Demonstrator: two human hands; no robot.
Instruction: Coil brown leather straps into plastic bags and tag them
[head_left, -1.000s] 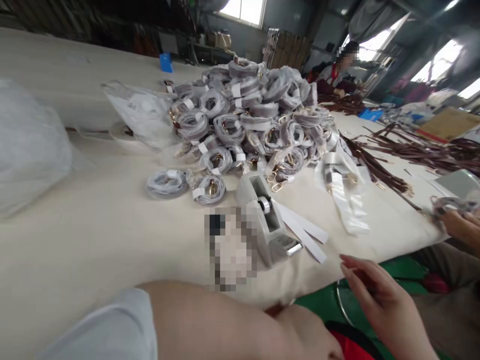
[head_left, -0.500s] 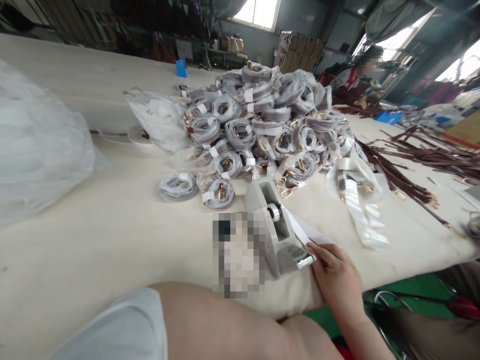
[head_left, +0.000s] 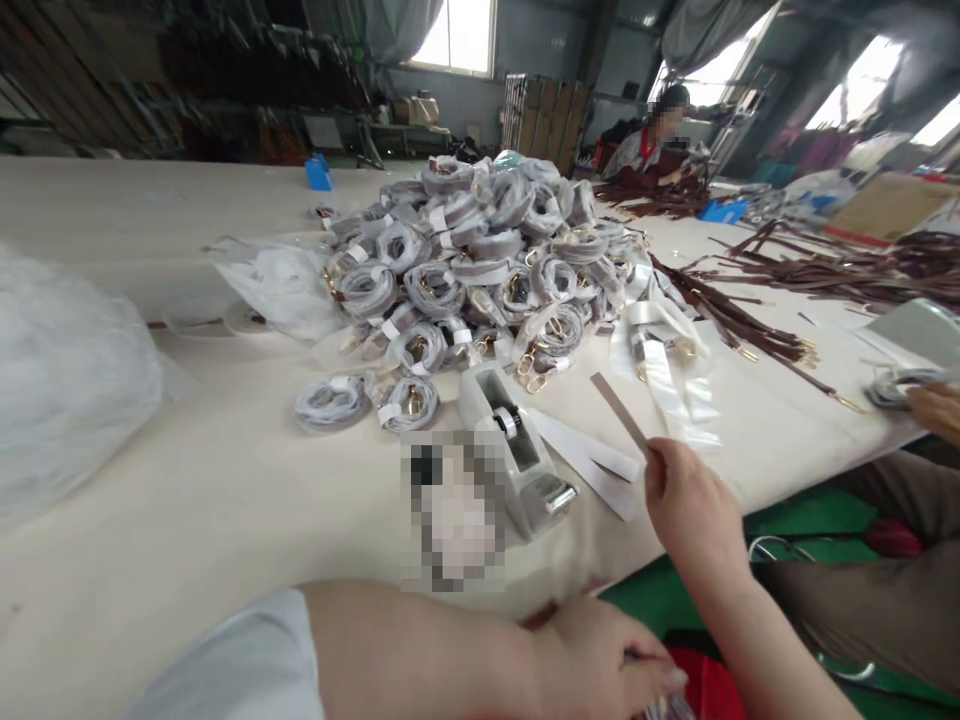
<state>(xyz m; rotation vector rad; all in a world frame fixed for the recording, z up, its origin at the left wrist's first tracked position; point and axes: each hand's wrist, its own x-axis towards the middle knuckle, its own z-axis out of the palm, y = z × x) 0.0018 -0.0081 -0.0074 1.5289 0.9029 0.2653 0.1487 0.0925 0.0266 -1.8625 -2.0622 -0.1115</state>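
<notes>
Windows light a workshop behind a long, cream-covered table (head_left: 187,570), on which a grey tape dispenser (head_left: 516,490) stands near the edge. Beyond the dispenser rises a pile of plastic-wrapped coiled straps (head_left: 465,250); loose brown straps (head_left: 750,320) lie farther off to its right, and two white strips (head_left: 592,460) rest flat just beside it on the right.

The right hand (head_left: 694,510) is raised to the right of the dispenser, thumb and fingers pinching one end of a narrow strip (head_left: 621,412) whose free end points up and away. The strip looks light and thin, stiff enough to stand straight from the pinch yet likely to crease; a flat grip near one end should suit it.

The left hand (head_left: 622,650), on the near side of the dispenser and below the table edge, curls around what seems to be a wrapped coil (head_left: 667,708), though the frame cuts it off. Such a bundle would probably be soft and slick in its plastic, best held around the whole ring.
</notes>
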